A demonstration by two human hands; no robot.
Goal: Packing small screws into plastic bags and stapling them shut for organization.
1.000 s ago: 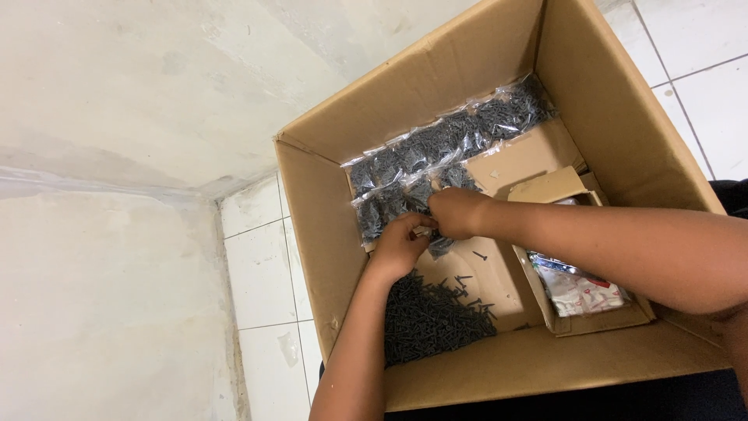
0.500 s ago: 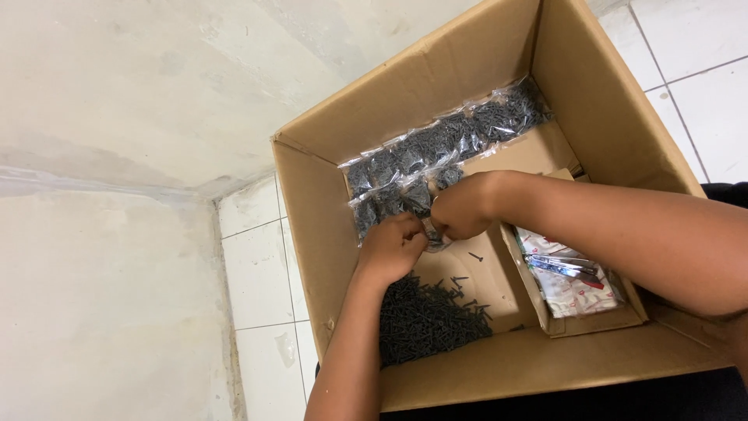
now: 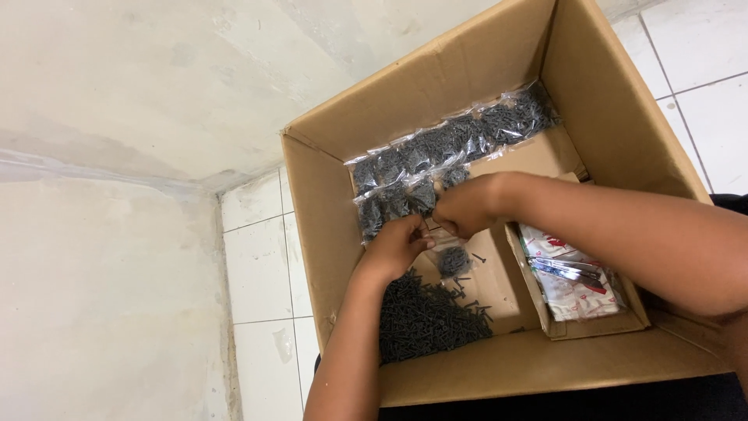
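Observation:
Both of my hands are inside a large cardboard box (image 3: 327, 226). My left hand (image 3: 399, 245) and my right hand (image 3: 466, 206) pinch the top edge of a small clear plastic bag (image 3: 452, 257) that hangs between them with a clump of black screws in its bottom. Just below it, a loose pile of black screws (image 3: 425, 316) lies on the box floor. Along the far wall of the box sit several filled clear bags of black screws (image 3: 448, 144).
A smaller open carton (image 3: 592, 320) at the right inside the box holds a stack of empty printed plastic bags (image 3: 573, 277). The box stands on white floor tiles (image 3: 261, 265) in a corner of pale walls (image 3: 109, 93).
My hands have moved slightly apart and lifted; the small bag with screws now hangs visibly between them. The camera has shifted a little.

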